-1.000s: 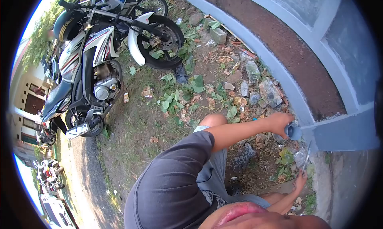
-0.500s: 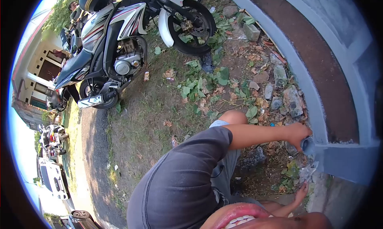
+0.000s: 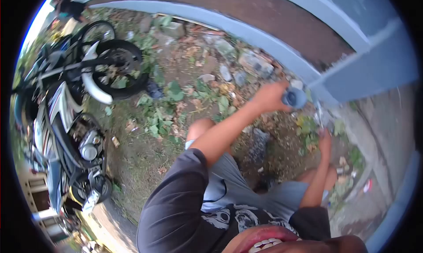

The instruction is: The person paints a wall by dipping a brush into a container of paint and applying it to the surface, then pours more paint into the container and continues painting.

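My left hand [image 3: 271,95] is wrapped round a small blue-grey cup [image 3: 295,98] and holds it over the dirt by the wall's corner. The cup's round, dark opening faces me. Lower and to the right, my right hand [image 3: 324,138] has its fingers closed at a piece of crumpled clear plastic [image 3: 324,116]. Blur hides the plastic's exact shape. Between my legs lies a dark grey lump [image 3: 259,145] on the soil. Leaves [image 3: 306,126] lie just left of the plastic.
A blue-grey painted wall [image 3: 370,72] borders the ground, with a concrete strip [image 3: 370,134] at right. Stones [image 3: 255,63] and litter line its foot. Motorcycles [image 3: 83,134] stand at left. Another person [image 3: 70,8] is at the far upper left.
My view has swung right and down, so the wall, motorcycles and both hands appear shifted left and up. Both hands keep their holds; more of my right arm shows.
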Demonstrator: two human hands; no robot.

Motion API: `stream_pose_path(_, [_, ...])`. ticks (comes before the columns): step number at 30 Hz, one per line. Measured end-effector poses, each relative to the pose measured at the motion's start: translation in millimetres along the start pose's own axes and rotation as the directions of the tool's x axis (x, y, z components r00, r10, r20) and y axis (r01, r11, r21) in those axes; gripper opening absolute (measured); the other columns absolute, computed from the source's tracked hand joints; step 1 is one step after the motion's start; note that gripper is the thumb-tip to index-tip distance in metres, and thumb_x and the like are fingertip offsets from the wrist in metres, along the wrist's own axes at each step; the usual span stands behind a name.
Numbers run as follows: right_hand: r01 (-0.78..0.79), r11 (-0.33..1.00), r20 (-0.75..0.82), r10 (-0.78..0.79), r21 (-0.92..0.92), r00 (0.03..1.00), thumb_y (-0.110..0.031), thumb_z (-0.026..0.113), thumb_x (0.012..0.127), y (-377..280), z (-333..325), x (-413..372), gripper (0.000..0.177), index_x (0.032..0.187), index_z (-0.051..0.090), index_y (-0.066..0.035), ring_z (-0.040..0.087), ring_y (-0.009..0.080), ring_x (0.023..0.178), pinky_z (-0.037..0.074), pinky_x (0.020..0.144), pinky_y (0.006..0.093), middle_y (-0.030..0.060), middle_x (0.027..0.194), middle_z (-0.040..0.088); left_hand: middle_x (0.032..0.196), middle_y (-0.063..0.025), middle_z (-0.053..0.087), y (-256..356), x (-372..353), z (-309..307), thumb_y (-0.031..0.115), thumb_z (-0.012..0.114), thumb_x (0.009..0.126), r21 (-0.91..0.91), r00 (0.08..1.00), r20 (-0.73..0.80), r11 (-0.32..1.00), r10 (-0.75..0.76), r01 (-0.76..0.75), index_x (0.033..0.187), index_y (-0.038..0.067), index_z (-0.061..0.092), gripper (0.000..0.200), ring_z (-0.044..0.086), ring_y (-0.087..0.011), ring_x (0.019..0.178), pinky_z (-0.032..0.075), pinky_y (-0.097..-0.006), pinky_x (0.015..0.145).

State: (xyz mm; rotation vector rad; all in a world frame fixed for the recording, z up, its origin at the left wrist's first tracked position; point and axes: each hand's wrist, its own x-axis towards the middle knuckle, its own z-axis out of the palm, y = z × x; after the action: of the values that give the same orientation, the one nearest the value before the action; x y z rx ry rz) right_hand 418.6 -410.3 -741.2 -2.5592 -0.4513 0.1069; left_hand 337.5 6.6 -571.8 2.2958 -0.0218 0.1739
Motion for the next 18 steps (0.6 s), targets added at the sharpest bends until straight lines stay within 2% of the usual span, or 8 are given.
stream_pose_path(2, [-0.072, 0.997, 0.06, 0.073, -0.026, 0.996, -0.021, 0.053, 0.101, -29.1, -10.0, 0.4, 0.026, 0.115, 0.058, 0.0, 0.06, 0.0508, 0.099, 0.048, 0.083, 0.0525, 0.0318, 0.103, 0.064, 0.113, -0.0243, 0.067, 0.0, 3.2, 1.1, 0.038, 0.091, 0.061, 0.037, 1.0, 0.01, 0.999, -0.004, 0.004, 0.118, -0.003, 0.061, 0.076, 0.066, -0.04, 0.105, 0.053, -0.046, 0.087])
stream_pose_path(3, [-0.002, 0.998, 0.008, 0.002, -0.062, 1.0, -0.022, 0.053, 0.1, 8.5, 13.4, 2.7, 0.027, 0.115, 0.057, 0.0, 0.061, 0.0515, 0.098, 0.048, 0.082, 0.055, 0.0315, 0.102, 0.065, 0.118, -0.0218, 0.068, 4.2, 4.1, -0.9, 0.036, 0.09, 0.063, 0.081, 1.0, 0.011, 0.996, 0.028, -0.028, 0.123, -0.002, 0.061, 0.077, 0.068, -0.0382, 0.105, 0.055, -0.0463, 0.087])
stream_pose_path(5, [-0.202, 0.968, 0.1, 0.218, -0.151, 0.971, -0.021, 0.051, 0.101, -17.5, 9.0, 3.8, 0.026, 0.117, 0.056, -0.002, 0.06, 0.0529, 0.099, 0.048, 0.083, 0.0573, 0.0317, 0.102, 0.065, 0.122, -0.0235, 0.067, 2.4, 2.8, 2.6, 0.037, 0.09, 0.063, 0.127, 0.997, -0.044, 0.99, 0.068, -0.062, 0.125, -0.004, 0.06, 0.08, 0.067, -0.0379, 0.109, 0.054, -0.0462, 0.09])
stream_pose_path(7, [-0.235, 0.952, 0.08, 0.255, -0.198, 0.964, -0.036, 0.048, 0.103, -29.7, 11.8, 8.6, 0.033, 0.116, 0.055, -0.006, 0.065, 0.05, 0.094, 0.049, 0.079, 0.0604, 0.0296, 0.097, 0.068, 0.123, -0.0243, 0.066, -6.0, 5.0, 4.0, 0.036, 0.09, 0.064, 0.103, 0.999, 0.005, 0.994, 0.045, -0.046, 0.127, -0.005, 0.059, 0.081, 0.067, -0.0379, 0.111, 0.054, -0.0458, 0.092])
stream_pose_path(8, [-0.245, 0.948, 0.073, 0.265, -0.203, 0.962, -0.036, 0.048, 0.103, -37.8, 9.6, 11.5, 0.033, 0.116, 0.055, -0.006, 0.065, 0.05, 0.094, 0.049, 0.079, 0.0604, 0.0296, 0.097, 0.068, 0.125, -0.025, 0.065, -7.1, 6.4, 5.2, 0.036, 0.09, 0.064, 0.113, 1.0, 0.029, 0.994, -0.002, -0.002, 0.128, -0.006, 0.059, 0.083, 0.066, -0.038, 0.112, 0.054, -0.0455, 0.093])
stream_pose_path(11, [-0.267, 0.944, -0.011, 0.27, -0.195, 0.963, -0.037, 0.047, 0.104, -61.9, -0.7, 29.2, 0.03, 0.11, 0.055, -0.008, 0.065, 0.0494, 0.088, 0.048, 0.074, 0.06, 0.0265, 0.091, 0.068, 0.127, -0.0256, 0.064, -2.2, 5.1, 1.1, 0.037, 0.09, 0.065, 0.159, 1.0, 0.001, 0.987, -0.013, 0.013, 0.131, -0.007, 0.057, 0.086, 0.065, -0.038, 0.114, 0.054, -0.0447, 0.095])
stream_pose_path(14, [-0.278, 0.901, -0.018, 0.289, -0.334, 0.957, -0.039, 0.045, 0.105, -60.2, -8.0, 52.9, 0.032, 0.113, 0.054, -0.01, 0.067, 0.0461, 0.088, 0.051, 0.072, 0.0578, 0.0248, 0.089, 0.069, 0.127, -0.0252, 0.064, -5.8, 4.2, 4.1, 0.035, 0.09, 0.065, 0.188, 1.0, 0.005, 0.982, 0.01, -0.01, 0.13, -0.007, 0.057, 0.084, 0.066, -0.0381, 0.113, 0.054, -0.0448, 0.094])
stream_pose_path(18, [-0.32, 0.895, -0.219, 0.26, -0.311, 0.941, -0.039, 0.044, 0.106, -37.0, -18.0, 65.6, 0.03, 0.113, 0.053, -0.011, 0.068, 0.0461, 0.084, 0.051, 0.07, 0.0584, 0.0237, 0.084, 0.069, 0.126, -0.0255, 0.064, 4.8, 1.0, 0.2, 0.035, 0.09, 0.065, 0.176, 0.999, 0.04, 0.984, -0.014, 0.007, 0.128, -0.008, 0.057, 0.083, 0.066, -0.0386, 0.111, 0.055, -0.045, 0.092])
